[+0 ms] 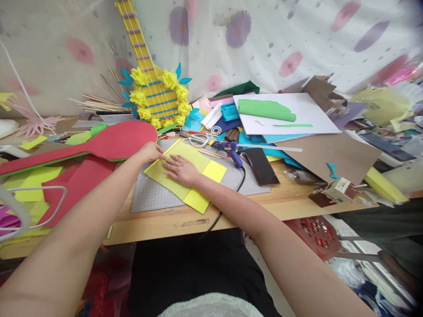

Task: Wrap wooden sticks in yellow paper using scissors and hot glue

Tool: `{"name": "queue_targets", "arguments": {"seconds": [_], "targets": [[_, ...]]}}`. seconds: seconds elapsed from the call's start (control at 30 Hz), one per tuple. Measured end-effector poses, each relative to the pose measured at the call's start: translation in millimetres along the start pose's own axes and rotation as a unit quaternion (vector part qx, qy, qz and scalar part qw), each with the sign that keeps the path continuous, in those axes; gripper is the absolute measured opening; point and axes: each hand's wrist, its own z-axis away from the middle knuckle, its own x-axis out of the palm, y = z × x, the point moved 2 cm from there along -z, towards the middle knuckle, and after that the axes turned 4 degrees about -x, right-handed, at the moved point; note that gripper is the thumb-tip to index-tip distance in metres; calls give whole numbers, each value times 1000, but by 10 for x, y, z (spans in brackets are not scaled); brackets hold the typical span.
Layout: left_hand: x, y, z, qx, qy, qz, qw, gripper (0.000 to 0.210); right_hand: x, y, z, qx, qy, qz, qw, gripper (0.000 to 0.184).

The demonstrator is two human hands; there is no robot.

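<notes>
A thin yellow paper sheet [198,159] lies on the grey cutting mat [145,193], partly over a brighter yellow sheet [214,171]. A narrow strip runs along its left edge, folded or laid on; I cannot tell which. At that edge, my left hand [152,152] has its fingers pinched on the paper. My right hand [181,170] rests flat on the sheet with fingers spread. Just beyond the paper are white-handled scissors [198,140], several thin sticks and a blue glue gun [234,152] with a clear glue stick in it.
A phone [261,166] lies right of the mat. Red guitar-shaped foam [122,138] lies to the left. Against the wall leans a yellow guitar [161,99] trimmed with paper flowers. A white board [264,127] bears green paper [266,109]. The black cord [238,185] hangs over the table edge.
</notes>
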Motion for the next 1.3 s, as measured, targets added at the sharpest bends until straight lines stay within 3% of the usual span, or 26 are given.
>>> {"name": "queue_targets", "arguments": {"seconds": [0.2, 0.37, 0.67, 1.03, 1.23, 1.3], "targets": [[8, 10, 47, -44, -48, 64, 996, 32, -44, 13, 7, 0, 60, -17, 998, 39], [8, 32, 93, -48, -53, 63, 995, 32, -69, 35, 16, 17, 101, -24, 994, 39], [47, -3, 88, -46, -91, 47, 994, 29, -42, 44, 13, 17, 100, -22, 995, 39], [32, -15, 103, -3, -65, 29, 997, 34, -99, 45, 27, 39, 109, -46, 992, 37], [4, 29, 150, 21, -36, 15, 999, 31, -265, 380, -87, 149, 162, -69, 973, 34], [-6, 38, 143, 40, -31, -2, 999, 30, -358, 555, -178, 149, 152, -70, 975, 35]]}}
